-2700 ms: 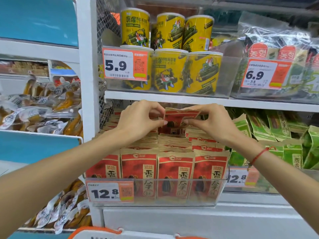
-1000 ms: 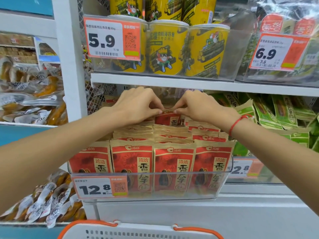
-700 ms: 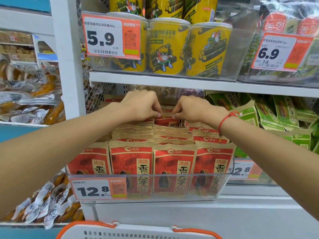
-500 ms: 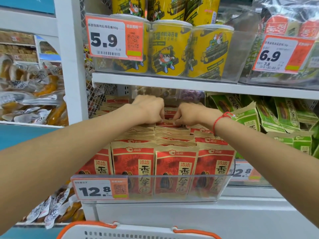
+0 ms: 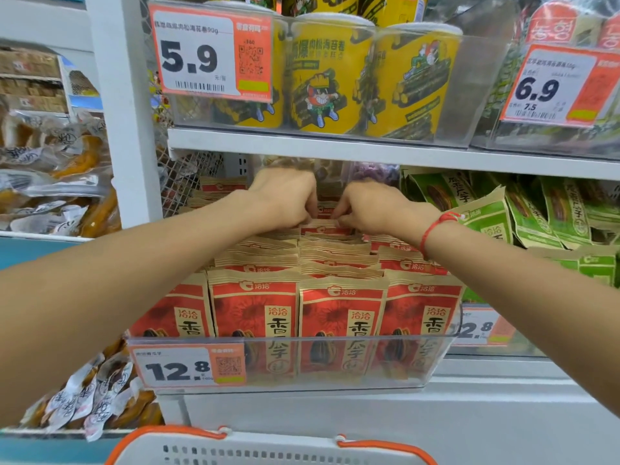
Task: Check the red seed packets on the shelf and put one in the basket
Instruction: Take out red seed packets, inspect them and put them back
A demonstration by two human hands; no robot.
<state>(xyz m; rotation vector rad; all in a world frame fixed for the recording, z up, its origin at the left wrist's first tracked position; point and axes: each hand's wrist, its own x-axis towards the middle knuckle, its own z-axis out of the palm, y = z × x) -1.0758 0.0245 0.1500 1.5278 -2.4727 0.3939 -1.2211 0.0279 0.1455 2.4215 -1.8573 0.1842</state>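
Both your arms reach deep into the shelf, knuckles up: left hand (image 5: 285, 196) and right hand (image 5: 369, 206) have fingers curled down, each grip pinching a red seed packet (image 5: 327, 209) at the back of the stack. The basket (image 5: 268, 448) sits below, near you.

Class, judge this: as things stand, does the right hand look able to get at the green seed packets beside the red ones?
Probably yes. The right hand is busy among the back red seed packets, but the green seed packets lie just to its right on the same shelf level, with nothing visible between them.
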